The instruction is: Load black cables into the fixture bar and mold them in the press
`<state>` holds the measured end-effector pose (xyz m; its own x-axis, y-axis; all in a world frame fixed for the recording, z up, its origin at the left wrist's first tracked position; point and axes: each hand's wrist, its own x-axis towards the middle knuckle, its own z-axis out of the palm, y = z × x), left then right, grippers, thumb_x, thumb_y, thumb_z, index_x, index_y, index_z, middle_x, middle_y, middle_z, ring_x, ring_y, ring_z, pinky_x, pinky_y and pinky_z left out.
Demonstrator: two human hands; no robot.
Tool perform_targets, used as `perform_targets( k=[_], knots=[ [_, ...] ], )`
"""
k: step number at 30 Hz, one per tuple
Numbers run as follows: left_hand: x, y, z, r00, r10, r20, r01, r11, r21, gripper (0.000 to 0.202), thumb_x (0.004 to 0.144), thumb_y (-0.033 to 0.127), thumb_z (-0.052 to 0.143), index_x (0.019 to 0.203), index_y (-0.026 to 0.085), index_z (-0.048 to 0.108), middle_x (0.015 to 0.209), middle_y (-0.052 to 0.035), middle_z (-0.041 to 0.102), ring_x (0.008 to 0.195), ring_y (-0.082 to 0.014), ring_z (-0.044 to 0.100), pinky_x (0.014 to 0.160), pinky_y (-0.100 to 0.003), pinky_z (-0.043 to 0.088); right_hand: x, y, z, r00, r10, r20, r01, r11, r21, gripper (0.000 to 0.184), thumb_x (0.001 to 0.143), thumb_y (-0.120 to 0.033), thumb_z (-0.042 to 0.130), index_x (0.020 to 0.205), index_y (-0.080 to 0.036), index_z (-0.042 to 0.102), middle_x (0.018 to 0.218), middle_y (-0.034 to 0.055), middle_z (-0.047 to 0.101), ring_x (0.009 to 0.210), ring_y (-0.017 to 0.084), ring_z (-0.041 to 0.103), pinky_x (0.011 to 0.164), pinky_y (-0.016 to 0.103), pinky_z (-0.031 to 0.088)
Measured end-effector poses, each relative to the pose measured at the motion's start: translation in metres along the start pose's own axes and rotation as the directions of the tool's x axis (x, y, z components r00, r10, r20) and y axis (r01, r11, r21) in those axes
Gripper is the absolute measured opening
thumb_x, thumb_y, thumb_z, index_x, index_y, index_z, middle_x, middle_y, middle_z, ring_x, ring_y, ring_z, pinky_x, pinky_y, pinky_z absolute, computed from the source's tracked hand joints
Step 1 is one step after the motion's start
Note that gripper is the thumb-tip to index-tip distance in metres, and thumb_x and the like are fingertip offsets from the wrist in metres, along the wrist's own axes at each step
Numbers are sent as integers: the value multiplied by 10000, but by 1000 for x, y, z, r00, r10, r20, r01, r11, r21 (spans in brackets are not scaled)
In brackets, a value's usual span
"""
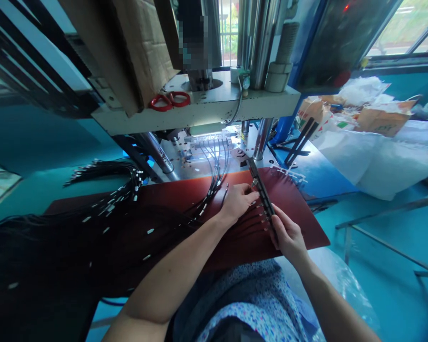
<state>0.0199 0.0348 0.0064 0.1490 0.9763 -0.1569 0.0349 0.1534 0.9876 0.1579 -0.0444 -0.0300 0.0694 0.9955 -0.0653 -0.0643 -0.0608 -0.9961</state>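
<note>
My right hand grips the lower end of a long dark slotted bar, which lies tilted above the brown board. My left hand is at the bar's left edge. Its thumb and fingers are pinched round a black cable, beside a small metallic connector at a slot. Several thin black cables with light tips run from the bar's left side, under my left forearm. Past my left hand, a bundle of black cables with white tags reaches into the machine's lit clear mould.
A brown board forms the work surface. A large heap of black cables covers its left side. Red-handled scissors lie on the press plate above. White branched plastic scraps and dark bars are at right.
</note>
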Motion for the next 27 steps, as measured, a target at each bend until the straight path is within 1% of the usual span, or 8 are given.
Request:
perform_targets(
  k=[3, 7, 9, 12, 16, 18, 22, 27],
  knots=[
    [-1, 0, -2, 995, 84, 45, -85, 996, 25, 168, 689, 269, 619, 612, 133, 558, 548, 39, 500, 516, -68, 427, 512, -202, 311, 0, 0, 0, 1000, -2, 4, 2, 1000, 1, 543, 787, -543, 591, 1189, -178, 583, 477, -57, 452, 325, 63, 340, 266, 165, 286],
    [-3, 8, -7, 995, 3, 99, 20, 973, -230, 243, 767, 396, 559, 725, 158, 534, 555, 59, 459, 436, -49, 367, 426, -189, 240, 0, 4, -4, 999, 2, -51, 4, 994, 111, 496, 793, -492, 614, 1180, -185, 573, 526, -52, 483, 340, 54, 346, 259, 148, 276],
    [-3, 13, -9, 996, -28, 88, 51, 960, -274, 219, 764, 369, 568, 714, 160, 524, 529, 65, 442, 401, -41, 331, 398, -190, 192, 0, 7, -7, 996, 25, -80, -12, 986, 168, 498, 785, -481, 630, 1187, -197, 559, 582, -38, 518, 371, 57, 382, 265, 140, 291],
    [1, 16, -8, 991, -85, 100, 105, 971, -214, 176, 702, 269, 629, 631, 143, 528, 478, 69, 427, 391, -33, 319, 404, -188, 202, 1, 9, -10, 996, 56, -75, -41, 981, 190, 517, 777, -481, 638, 1201, -199, 546, 593, -35, 530, 376, 57, 397, 269, 136, 301],
    [7, 12, -3, 989, -119, 87, 135, 971, -199, 151, 639, 237, 651, 594, 129, 556, 508, 40, 509, 461, -56, 427, 485, -194, 310, 3, 10, -12, 999, 42, -18, -39, 989, 145, 522, 795, -495, 609, 1216, -193, 544, 544, -51, 500, 333, 48, 364, 265, 141, 290],
    [9, 10, -2, 992, -104, 77, 118, 973, -199, 159, 624, 248, 651, 585, 132, 550, 504, 41, 509, 457, -57, 421, 485, -200, 305, 3, 10, -12, 999, 39, -20, -36, 991, 127, 521, 799, -498, 603, 1216, -189, 547, 527, -56, 485, 327, 48, 357, 265, 143, 285],
    [11, 11, -4, 996, -76, 41, 81, 988, -130, 173, 619, 251, 631, 550, 143, 514, 421, 73, 414, 398, -43, 335, 444, -203, 246, 2, 10, -9, 1000, 7, -17, -6, 998, 69, 531, 803, -511, 589, 1222, -186, 554, 491, -62, 454, 320, 51, 335, 257, 146, 261],
    [8, 13, -11, 997, -7, 82, 12, 998, -59, 162, 643, 249, 613, 576, 138, 516, 478, 62, 449, 415, -38, 334, 436, -198, 236, 1, 7, -5, 1000, -16, -6, 15, 1000, -7, 505, 807, -512, 585, 1193, -187, 587, 455, -63, 432, 316, 50, 320, 262, 150, 258]
  ],
)
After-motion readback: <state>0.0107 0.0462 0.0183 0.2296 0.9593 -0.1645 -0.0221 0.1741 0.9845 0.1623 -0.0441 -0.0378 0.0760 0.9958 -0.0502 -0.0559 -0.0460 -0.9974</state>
